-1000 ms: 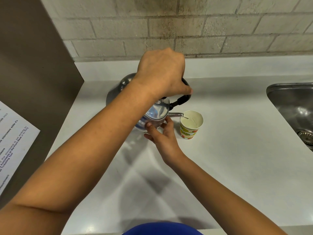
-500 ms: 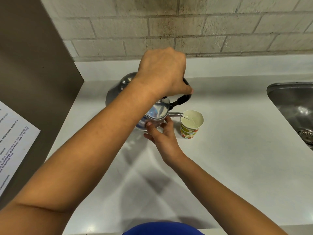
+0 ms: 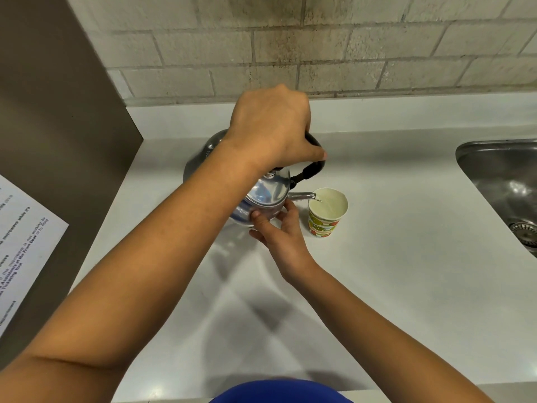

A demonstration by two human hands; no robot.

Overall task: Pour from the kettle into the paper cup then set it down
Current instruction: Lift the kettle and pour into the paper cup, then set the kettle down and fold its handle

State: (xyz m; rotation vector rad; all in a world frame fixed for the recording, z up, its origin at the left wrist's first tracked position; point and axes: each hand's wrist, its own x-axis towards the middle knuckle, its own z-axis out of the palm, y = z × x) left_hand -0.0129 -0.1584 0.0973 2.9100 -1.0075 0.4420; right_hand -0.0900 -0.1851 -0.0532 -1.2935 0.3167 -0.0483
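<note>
A shiny metal kettle (image 3: 266, 196) with a black handle is tilted to the right above the white counter (image 3: 377, 271). My left hand (image 3: 273, 129) is closed around its handle from above. My right hand (image 3: 279, 231) presses its fingers against the kettle's lower front, below the lid. The spout reaches over the rim of a paper cup (image 3: 327, 212) with a green, red and yellow print, which stands upright on the counter. A thin stream of water falls from the spout into the cup. My left forearm hides much of the kettle's body.
A steel sink (image 3: 505, 181) is set into the counter at the right, with its drain visible. A brown panel (image 3: 58, 126) with a printed paper notice (image 3: 20, 245) stands at the left. A brick wall runs behind the counter's raised back edge.
The kettle and both hands have stayed almost in place. The thin stream keeps running into the cup, and the cup has not moved.
</note>
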